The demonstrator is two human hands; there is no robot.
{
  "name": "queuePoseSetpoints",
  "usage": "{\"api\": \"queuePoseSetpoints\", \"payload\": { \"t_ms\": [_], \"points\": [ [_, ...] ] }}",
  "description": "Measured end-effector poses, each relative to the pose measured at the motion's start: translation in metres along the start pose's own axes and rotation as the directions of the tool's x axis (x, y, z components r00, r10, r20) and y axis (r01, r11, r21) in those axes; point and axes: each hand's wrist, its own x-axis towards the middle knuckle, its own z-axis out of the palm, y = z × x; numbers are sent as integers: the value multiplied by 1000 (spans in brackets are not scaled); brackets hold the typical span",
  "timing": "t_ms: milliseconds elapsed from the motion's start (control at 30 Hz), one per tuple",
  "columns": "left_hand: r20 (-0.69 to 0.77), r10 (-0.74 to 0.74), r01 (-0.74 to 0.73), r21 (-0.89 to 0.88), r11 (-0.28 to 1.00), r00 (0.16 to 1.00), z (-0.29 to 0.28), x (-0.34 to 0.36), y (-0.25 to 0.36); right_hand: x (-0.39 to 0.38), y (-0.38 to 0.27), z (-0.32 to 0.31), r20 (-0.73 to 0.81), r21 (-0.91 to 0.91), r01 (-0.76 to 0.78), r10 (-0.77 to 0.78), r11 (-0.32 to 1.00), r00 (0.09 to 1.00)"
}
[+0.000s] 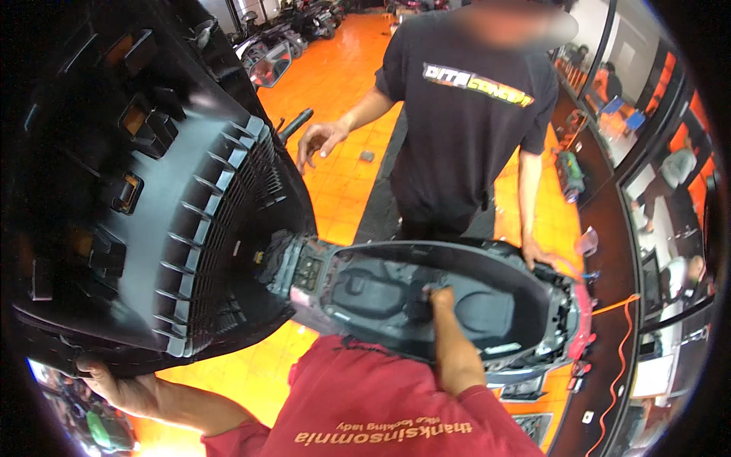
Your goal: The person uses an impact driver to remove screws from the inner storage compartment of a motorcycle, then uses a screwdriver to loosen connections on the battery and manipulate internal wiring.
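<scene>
A raised scooter seat (145,213) fills the left of the view, its black ribbed plastic underside toward me. My left hand (126,390) is closed on the seat's lower edge, with the thumb on the near side. To the right lies the scooter's open dark grey underseat storage tub (525,335), long and moulded with recesses. Down inside it, near the middle, is my right hand (441,295), its fingers drawn together. What they hold, if anything, is too small to make out.
Across the scooter stands a person in a black shirt (472,129), one hand (539,255) on its tail and the other raised beside the seat. Parked motorbikes (293,30) line the far back. An orange cord (623,358) runs along the right. Orange tiles (343,68) cover the floor.
</scene>
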Motion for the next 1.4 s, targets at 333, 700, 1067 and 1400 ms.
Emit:
{"api": "queuePoseSetpoints", "payload": {
  "t_ms": [333,700,1067,1400],
  "points": [
    [-35,56,-53,86,995,998,12,-6,11,-112,-92,5,155,184,429,-458,884,876],
    [-25,28,-26,85,996,999,27,-15,13,-176,-139,140,185,268,497,-551,825,814],
    [15,0,0,-55,998,1000,28,-12,5,-176,-145,150,639,605,-39,-456,795,620],
    [44,-88,90,-42,995,995,43,-17,9,-234,-169,121,570,568,253,-596,783,565]
  ]
}}
